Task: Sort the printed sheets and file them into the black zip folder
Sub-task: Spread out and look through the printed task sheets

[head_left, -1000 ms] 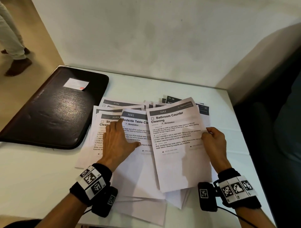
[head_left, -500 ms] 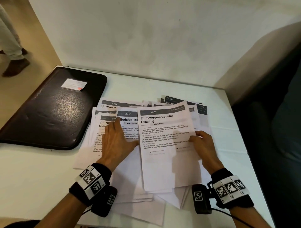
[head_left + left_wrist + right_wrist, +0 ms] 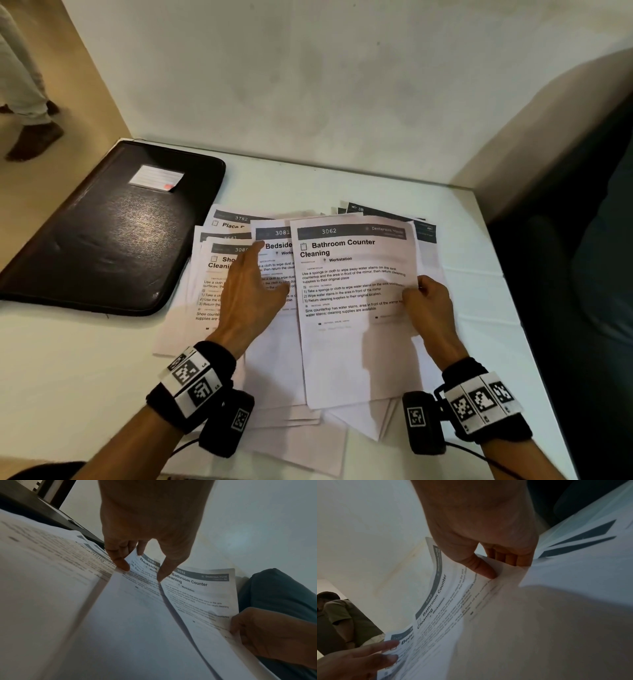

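Note:
A black zip folder [image 3: 113,240] lies closed at the table's left, a white label on its cover. Several printed sheets are fanned out beside it. On top is the "Bathroom Counter Cleaning" sheet [image 3: 349,308], numbered 3062. My right hand [image 3: 416,291] pinches its right edge, thumb on top [image 3: 484,569] and fingers underneath. The sheet overlaps the "Bedside Table" sheet [image 3: 279,240]. My left hand [image 3: 260,274] rests flat on that sheet with straight fingers, its fingertips [image 3: 123,565] touching the paper. A "Shoe Cleaning" sheet [image 3: 219,277] sticks out further left.
The white table [image 3: 68,359] meets a pale wall at the back. Its right edge drops into a dark gap [image 3: 565,308]. Someone's legs [image 3: 27,102] stand on the floor at far left. More sheets with dark headers [image 3: 383,214] lie behind the top sheet.
My right hand has slid the Bathroom Counter sheet leftwards, so it covers more of the Bedside Table sheet. My left hand has stayed on the pile.

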